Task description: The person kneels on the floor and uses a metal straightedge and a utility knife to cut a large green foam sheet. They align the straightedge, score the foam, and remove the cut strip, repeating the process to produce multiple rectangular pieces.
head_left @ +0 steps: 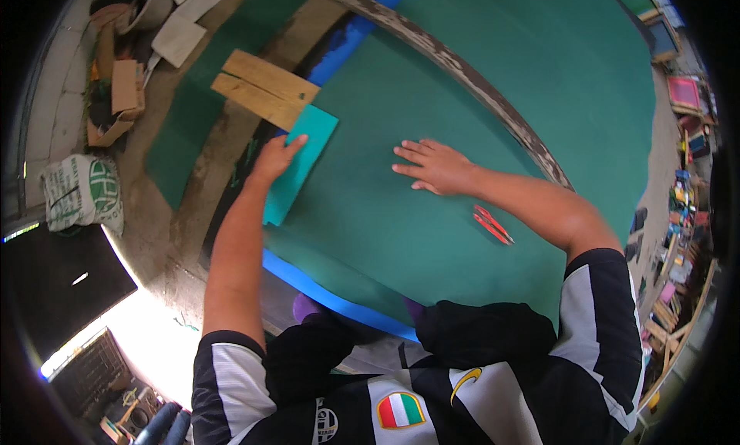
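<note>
My left hand (274,158) grips the left edge of a flat teal rectangular piece (308,148), its thumb on top and the other fingers mostly hidden at the side. The teal piece lies at the left border of a large dark green sheet (370,221), its far end against two short wooden boards (258,90). On the green sheet my right hand (435,166) rests palm down, fingers spread, holding nothing. Close to my right forearm lies a small red-handled hand tool (493,225); its exact kind is unclear.
A long, worn wooden bar (462,67) crosses the sheet beyond my right hand. Blue material (339,291) shows under the near edge. To the left are a green strip (193,129), a white sack (83,190) and a cardboard box (123,90). Assorted items line the right side.
</note>
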A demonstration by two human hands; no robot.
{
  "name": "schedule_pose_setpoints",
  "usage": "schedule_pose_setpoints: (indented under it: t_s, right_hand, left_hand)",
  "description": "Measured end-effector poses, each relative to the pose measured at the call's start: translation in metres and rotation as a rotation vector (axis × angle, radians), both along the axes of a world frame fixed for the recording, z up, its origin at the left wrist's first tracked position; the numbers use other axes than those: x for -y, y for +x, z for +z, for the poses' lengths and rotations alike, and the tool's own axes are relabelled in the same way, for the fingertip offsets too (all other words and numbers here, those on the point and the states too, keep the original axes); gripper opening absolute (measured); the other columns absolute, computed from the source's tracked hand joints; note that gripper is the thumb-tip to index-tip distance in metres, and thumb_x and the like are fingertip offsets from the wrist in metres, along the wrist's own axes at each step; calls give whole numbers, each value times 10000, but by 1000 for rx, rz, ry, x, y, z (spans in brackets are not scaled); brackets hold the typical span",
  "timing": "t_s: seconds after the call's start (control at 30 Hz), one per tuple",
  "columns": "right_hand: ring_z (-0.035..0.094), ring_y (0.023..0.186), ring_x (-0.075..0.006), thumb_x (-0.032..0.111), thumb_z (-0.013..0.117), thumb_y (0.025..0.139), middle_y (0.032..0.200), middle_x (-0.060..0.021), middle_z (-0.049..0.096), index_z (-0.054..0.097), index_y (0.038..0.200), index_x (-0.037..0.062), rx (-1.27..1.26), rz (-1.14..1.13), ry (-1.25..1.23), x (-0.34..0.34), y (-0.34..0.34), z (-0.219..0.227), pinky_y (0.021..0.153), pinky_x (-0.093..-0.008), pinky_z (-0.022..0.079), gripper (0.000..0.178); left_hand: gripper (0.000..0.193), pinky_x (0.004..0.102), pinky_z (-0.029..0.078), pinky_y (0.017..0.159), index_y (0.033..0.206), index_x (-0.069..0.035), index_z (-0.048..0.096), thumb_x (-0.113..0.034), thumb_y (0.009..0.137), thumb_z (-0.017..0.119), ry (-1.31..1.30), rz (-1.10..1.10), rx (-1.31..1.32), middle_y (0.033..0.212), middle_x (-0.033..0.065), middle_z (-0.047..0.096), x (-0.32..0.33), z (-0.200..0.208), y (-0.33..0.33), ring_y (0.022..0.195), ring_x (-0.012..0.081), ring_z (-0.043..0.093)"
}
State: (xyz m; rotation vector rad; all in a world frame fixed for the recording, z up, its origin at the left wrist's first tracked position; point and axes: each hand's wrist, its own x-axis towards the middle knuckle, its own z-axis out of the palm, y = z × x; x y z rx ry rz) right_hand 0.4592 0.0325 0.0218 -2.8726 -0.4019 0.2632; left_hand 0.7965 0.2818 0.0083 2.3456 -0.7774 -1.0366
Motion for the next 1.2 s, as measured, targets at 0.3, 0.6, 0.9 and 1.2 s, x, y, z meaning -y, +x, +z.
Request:
schedule_pose_setpoints:
  t_s: [0.3,0.6,0.9,1.2]
  right_hand:
    - [345,1541,-321,422,634,1007,1680,-149,328,505,1508,272,-273,417,70,56,-137,47,1241,-550,322,539]
    - [608,1280,-267,275,674,920,1140,-49,653,534,1058,210,-314,622,-112,77,-135,27,1018,-478,510,207]
    - [737,866,-340,294,520,1051,971,-94,738,502,1456,201,-58,-321,133,11,-8,60,724,-481,582,416]
    - [701,965,-420,22,477,958,1052,-182,694,338,1628,259,-55,-597,290,-35,146,26,806,-543,575,724]
  left_hand:
    - [762,416,500,975,1253,51,695,-652,973,611,26,-45,9,1145,200,746,0,-9,7,1062,304,694]
    - [726,421,495,1000,1297,40,678,-615,992,608,-26,-80,17,1188,206,739,-5,-11,9,1104,303,686]
    - [729,453,468,1074,1369,-25,651,-636,974,598,24,-51,-6,1332,227,686,-1,1,4,1250,371,642]
    - [752,438,493,1034,1331,23,666,-631,964,622,50,5,-42,1248,236,712,3,-3,-1,1159,338,685]
